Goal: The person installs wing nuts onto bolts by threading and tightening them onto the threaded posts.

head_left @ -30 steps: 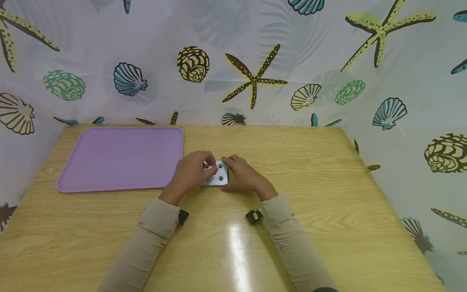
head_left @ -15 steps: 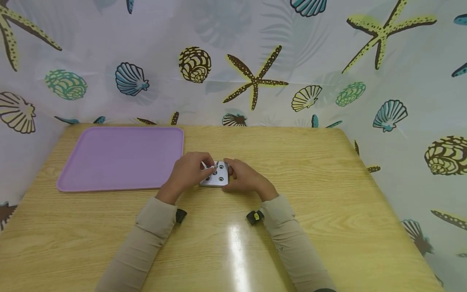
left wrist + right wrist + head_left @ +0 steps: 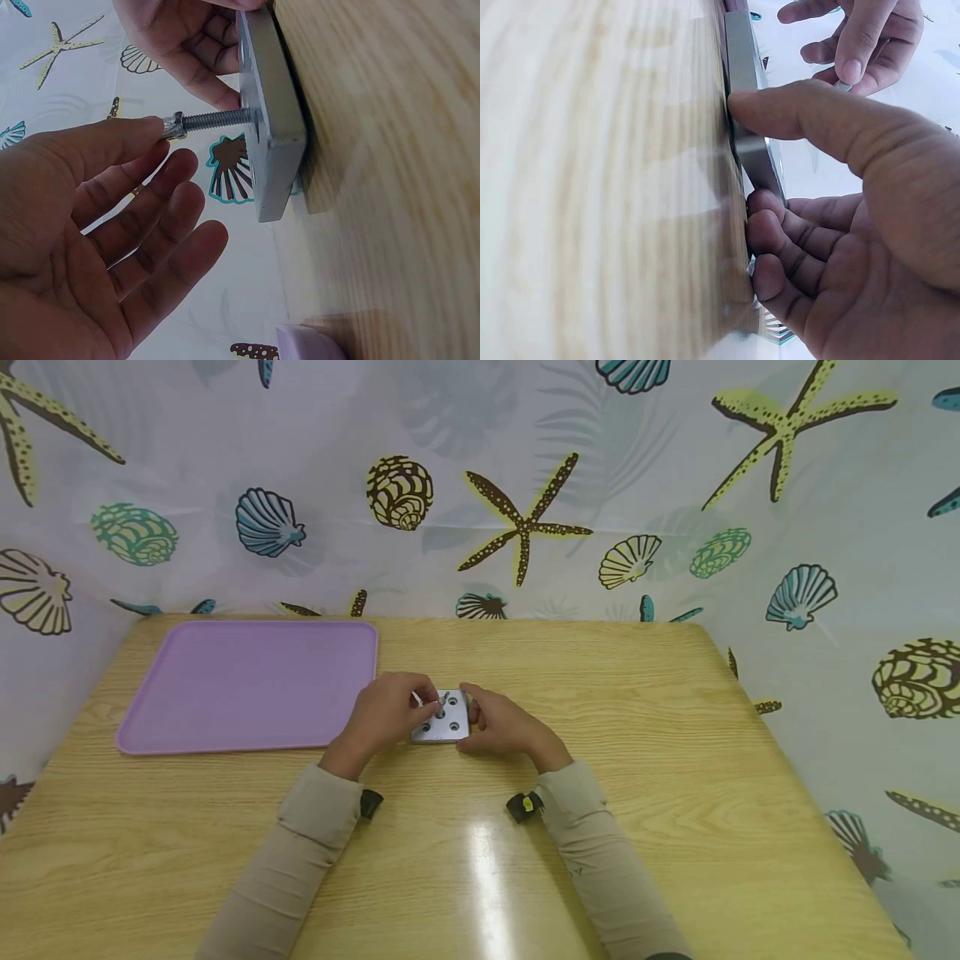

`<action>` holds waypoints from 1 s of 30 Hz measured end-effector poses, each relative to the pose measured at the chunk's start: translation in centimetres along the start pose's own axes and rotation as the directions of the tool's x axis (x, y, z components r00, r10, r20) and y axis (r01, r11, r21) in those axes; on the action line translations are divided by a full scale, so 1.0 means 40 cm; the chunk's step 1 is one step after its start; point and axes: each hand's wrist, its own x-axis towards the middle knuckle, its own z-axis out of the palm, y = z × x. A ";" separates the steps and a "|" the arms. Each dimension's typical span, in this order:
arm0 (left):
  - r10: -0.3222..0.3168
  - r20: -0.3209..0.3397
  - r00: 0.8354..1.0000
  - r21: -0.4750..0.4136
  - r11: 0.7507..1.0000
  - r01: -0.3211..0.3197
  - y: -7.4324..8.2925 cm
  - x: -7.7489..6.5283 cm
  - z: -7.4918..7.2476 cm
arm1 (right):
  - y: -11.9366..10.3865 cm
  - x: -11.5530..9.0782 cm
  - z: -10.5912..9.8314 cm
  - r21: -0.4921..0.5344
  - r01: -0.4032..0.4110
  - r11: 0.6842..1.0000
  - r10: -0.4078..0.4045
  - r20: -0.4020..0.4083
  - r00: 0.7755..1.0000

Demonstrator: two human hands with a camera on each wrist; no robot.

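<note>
A thick silver metal plate [image 3: 454,713] with several round holes lies on the wooden table in the head view. My left hand [image 3: 384,714] pinches the shiny head of a threaded bolt [image 3: 217,120] between thumb and forefinger; its other fingers are spread below in the left wrist view. The bolt's shaft stands square to the plate's top face, its end at a hole near the middle. My right hand [image 3: 504,722] grips the plate's right side, thumb [image 3: 769,114] on the near edge and fingers round the right and far edges.
A purple tray [image 3: 247,685] lies flat on the table to the left, its right rim close behind my left hand. The wood-grain table [image 3: 637,735] stretches away to the right. A shell-patterned cloth [image 3: 315,452] hangs along the back and sides.
My left hand has shifted slightly left and toward me, and its fingers have turned a little at the bolt head. More of the plate shows. My right hand keeps its grip on the plate.
</note>
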 end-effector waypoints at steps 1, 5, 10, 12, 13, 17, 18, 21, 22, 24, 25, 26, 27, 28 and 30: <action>0.000 0.001 1.000 -0.001 1.000 0.000 -0.002 0.001 -0.001 | -0.001 0.001 -0.001 0.004 0.000 1.000 0.000 0.000 1.000; -0.003 -0.001 1.000 -0.004 1.000 0.003 -0.004 0.000 -0.006 | -0.003 0.004 -0.002 0.007 -0.006 1.000 0.006 -0.002 1.000; -0.004 -0.009 1.000 -0.010 1.000 0.004 -0.003 -0.001 -0.011 | -0.004 0.009 -0.003 0.004 -0.017 1.000 0.017 0.001 1.000; -0.004 -0.012 1.000 -0.012 1.000 0.004 -0.003 -0.001 -0.013 | -0.003 0.011 -0.004 0.004 -0.018 1.000 0.018 0.000 1.000; -0.004 -0.014 1.000 -0.013 1.000 0.004 -0.003 -0.001 -0.015 | -0.003 0.012 -0.004 0.002 -0.019 1.000 0.019 -0.002 1.000; -0.002 -0.020 1.000 -0.010 1.000 0.002 -0.003 -0.001 -0.019 | -0.002 0.015 -0.007 0.012 -0.030 0.999 0.030 -0.008 1.000; -0.002 -0.021 1.000 -0.008 1.000 0.002 -0.003 -0.001 -0.019 | -0.003 0.015 -0.008 0.015 -0.033 0.999 0.033 -0.008 0.999; -0.003 -0.021 1.000 -0.011 1.000 0.003 -0.006 -0.001 -0.021 | -0.005 0.014 -0.011 0.026 -0.037 0.999 0.037 -0.008 0.999; -0.005 -0.022 1.000 -0.011 1.000 0.005 -0.007 -0.001 -0.021 | -0.005 0.014 -0.011 0.034 -0.037 0.999 0.037 -0.009 0.999; -0.007 -0.023 1.000 -0.003 1.000 0.007 -0.009 -0.001 -0.020 | -0.007 0.013 -0.012 0.034 -0.039 0.999 0.039 -0.014 0.999; -0.006 -0.020 1.000 -0.002 1.000 0.005 -0.009 -0.001 -0.020 | -0.006 0.012 -0.011 0.030 -0.041 0.999 0.041 -0.017 0.999; -0.008 -0.018 1.000 0.002 1.000 0.008 -0.008 -0.001 -0.020 | -0.004 0.012 -0.011 0.026 -0.045 0.999 0.045 -0.020 0.999; -0.010 -0.014 1.000 0.004 1.000 0.010 -0.007 -0.002 -0.019 | -0.002 0.011 -0.010 0.022 -0.051 0.998 0.051 -0.021 0.998; -0.012 -0.010 1.000 0.006 1.000 0.012 -0.007 -0.002 -0.017 | 0.000 0.011 -0.008 0.022 -0.057 0.998 0.057 -0.021 0.998; -0.009 -0.005 1.000 0.005 1.000 0.009 -0.007 -0.004 -0.015 | 0.005 0.011 -0.007 0.015 -0.050 0.999 0.050 -0.013 0.999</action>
